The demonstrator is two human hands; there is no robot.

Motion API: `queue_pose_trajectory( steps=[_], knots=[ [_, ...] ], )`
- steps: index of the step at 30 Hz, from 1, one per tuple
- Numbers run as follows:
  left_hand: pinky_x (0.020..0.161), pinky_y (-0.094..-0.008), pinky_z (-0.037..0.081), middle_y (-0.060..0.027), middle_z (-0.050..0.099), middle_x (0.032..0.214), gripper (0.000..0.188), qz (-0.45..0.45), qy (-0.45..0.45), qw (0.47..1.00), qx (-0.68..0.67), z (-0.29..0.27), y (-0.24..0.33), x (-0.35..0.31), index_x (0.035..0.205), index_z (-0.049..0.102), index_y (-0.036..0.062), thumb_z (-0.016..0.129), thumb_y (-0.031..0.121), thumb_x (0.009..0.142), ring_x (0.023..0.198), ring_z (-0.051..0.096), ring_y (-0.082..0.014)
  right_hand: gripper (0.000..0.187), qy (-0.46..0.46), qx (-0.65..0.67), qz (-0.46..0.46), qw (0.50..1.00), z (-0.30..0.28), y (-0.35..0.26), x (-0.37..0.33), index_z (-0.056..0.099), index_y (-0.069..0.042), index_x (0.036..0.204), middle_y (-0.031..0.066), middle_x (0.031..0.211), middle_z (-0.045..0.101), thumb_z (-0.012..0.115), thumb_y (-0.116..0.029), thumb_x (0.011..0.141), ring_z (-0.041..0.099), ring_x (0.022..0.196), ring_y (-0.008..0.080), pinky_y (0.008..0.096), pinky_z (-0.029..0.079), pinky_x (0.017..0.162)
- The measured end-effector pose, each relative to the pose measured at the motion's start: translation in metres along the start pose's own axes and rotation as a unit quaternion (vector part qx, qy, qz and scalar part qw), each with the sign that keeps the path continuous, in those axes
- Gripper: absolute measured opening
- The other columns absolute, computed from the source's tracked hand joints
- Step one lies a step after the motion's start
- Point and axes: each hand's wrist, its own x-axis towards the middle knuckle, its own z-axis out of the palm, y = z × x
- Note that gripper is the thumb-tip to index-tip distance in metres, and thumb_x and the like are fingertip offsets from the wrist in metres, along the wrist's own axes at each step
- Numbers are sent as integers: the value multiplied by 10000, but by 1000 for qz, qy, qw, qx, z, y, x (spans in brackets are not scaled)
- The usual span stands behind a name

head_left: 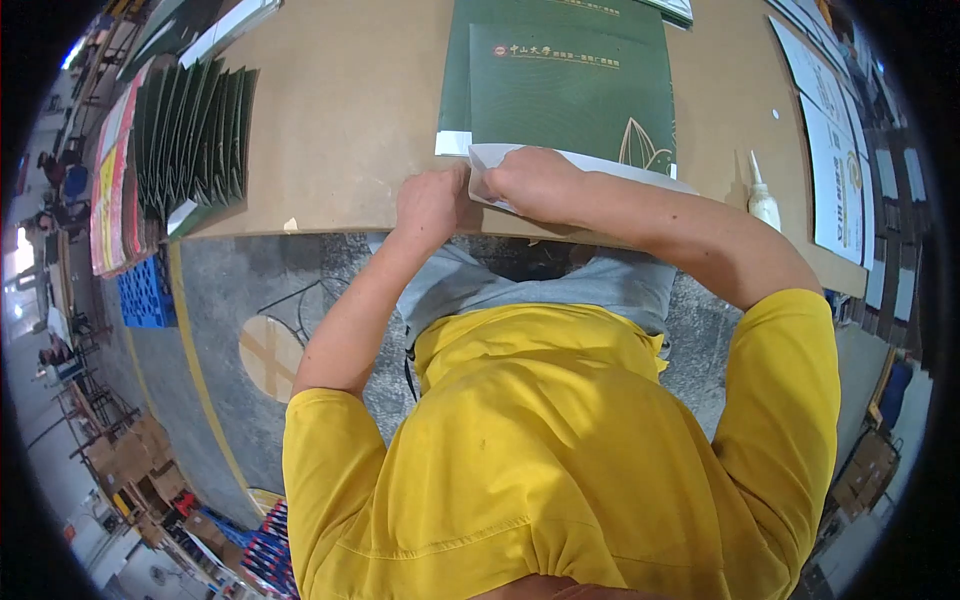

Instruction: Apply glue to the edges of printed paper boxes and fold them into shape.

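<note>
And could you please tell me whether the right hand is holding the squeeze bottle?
No, the right hand is on white paper, away from the bottle on the table.

Head-worn fisheye, facing steeply downward

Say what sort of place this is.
Probably a paper-goods or packaging workshop: green printed sheets and a row of folded green paper pieces lie on the worktable, and a blue plastic pallet sits on the grey floor.
</note>
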Motion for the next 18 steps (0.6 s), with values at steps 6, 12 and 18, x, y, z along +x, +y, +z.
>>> queue_pose_trajectory(
  steps=[6,12,18],
  knots=[
    [587,-414,494,-147,641,690,117,47,78,993,-76,0,-4,-12,877,622,62,589,138,795,673,650,-293,195,18,-30,-6,999,10,-15,5,617,-53,969,169,841,665,574,-120,791,665,802,342,448,525,678],
    [615,-303,479,-101,629,739,207,-144,-64,820,-550,-31,-3,-18,951,641,3,484,115,878,657,588,-150,163,-5,-84,1,996,14,-20,16,624,-46,923,147,828,672,559,-142,809,674,774,323,427,538,643],
    [616,-392,492,-177,625,741,224,-9,55,974,-218,-13,7,-19,897,608,-23,456,141,919,664,621,-281,131,14,-33,66,997,29,-23,23,641,-35,838,149,810,674,543,-117,811,672,742,313,418,534,619]
  ],
)
